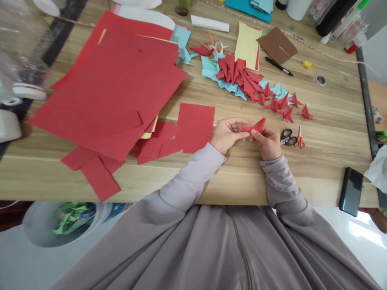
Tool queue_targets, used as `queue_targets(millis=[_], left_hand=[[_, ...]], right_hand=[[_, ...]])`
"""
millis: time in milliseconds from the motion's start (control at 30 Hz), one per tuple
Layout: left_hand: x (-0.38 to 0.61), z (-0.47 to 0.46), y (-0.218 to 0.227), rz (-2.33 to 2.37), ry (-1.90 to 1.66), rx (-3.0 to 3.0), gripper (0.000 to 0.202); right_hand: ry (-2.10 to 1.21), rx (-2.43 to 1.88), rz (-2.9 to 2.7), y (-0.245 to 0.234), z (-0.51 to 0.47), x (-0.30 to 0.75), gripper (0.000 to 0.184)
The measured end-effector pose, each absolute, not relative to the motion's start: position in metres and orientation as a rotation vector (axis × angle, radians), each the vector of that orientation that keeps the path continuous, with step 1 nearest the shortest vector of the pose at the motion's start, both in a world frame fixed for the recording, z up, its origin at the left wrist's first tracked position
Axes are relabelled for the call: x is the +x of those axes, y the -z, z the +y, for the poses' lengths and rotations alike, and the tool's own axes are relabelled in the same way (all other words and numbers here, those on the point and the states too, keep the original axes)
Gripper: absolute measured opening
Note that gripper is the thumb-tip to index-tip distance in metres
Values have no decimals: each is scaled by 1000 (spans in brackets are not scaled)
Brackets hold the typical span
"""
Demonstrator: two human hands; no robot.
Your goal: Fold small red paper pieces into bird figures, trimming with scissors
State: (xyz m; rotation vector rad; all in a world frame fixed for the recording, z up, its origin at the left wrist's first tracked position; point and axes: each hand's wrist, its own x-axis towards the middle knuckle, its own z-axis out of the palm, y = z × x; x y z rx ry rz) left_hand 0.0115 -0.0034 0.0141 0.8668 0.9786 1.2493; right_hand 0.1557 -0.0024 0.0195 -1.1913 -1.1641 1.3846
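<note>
Between my two hands is a small red origami crane, partly folded, with pointed tips sticking up. My left hand pinches its left end between thumb and fingers. On its right side my right hand grips it with thumb and fingertips, hiding part of the paper. A row of finished red paper cranes and blue paper cranes lies beyond my hands. Left of them, red folded pieces rest in an overlapping pile on blue folded pieces. A square red sheet lies beside my left hand.
Large red sheets cover the table's left side. Black scissors and orange scissors lie right of my right hand. A phone sits at the front right edge. Below the table stands a bin with green scraps.
</note>
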Motion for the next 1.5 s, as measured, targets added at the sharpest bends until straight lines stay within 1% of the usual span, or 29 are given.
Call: queue_targets(millis=[167,400,633,800,933,1067,1200,1500], left_hand=[[12,-4,-14,954,-1262,843,35],[13,-3,-15,1016,-1330,796,29],[10,-1,-14,943,-1287,729,35],[9,-1,-16,959,-1291,732,36],[11,-3,-17,986,-1304,870,33],[12,-4,-14,1006,-1275,947,26],[11,-4,-13,1000,-1283,951,28],[12,-3,-17,1133,-1329,990,18]], right_hand=[[-1456,-1183,-1066,-14,-1,156,25],[-1495,-1132,-1091,-9,-2,154,27],[-1527,-1155,-1003,-15,-2,153,29],[-1486,-1175,-1018,-10,-1,155,24],[-1456,-1173,-1083,-14,-2,155,22],[-1438,-1195,-1155,-22,-2,153,24],[-1437,-1217,-1212,-26,-3,152,28],[-1274,-1310,-1386,-23,-5,152,33]])
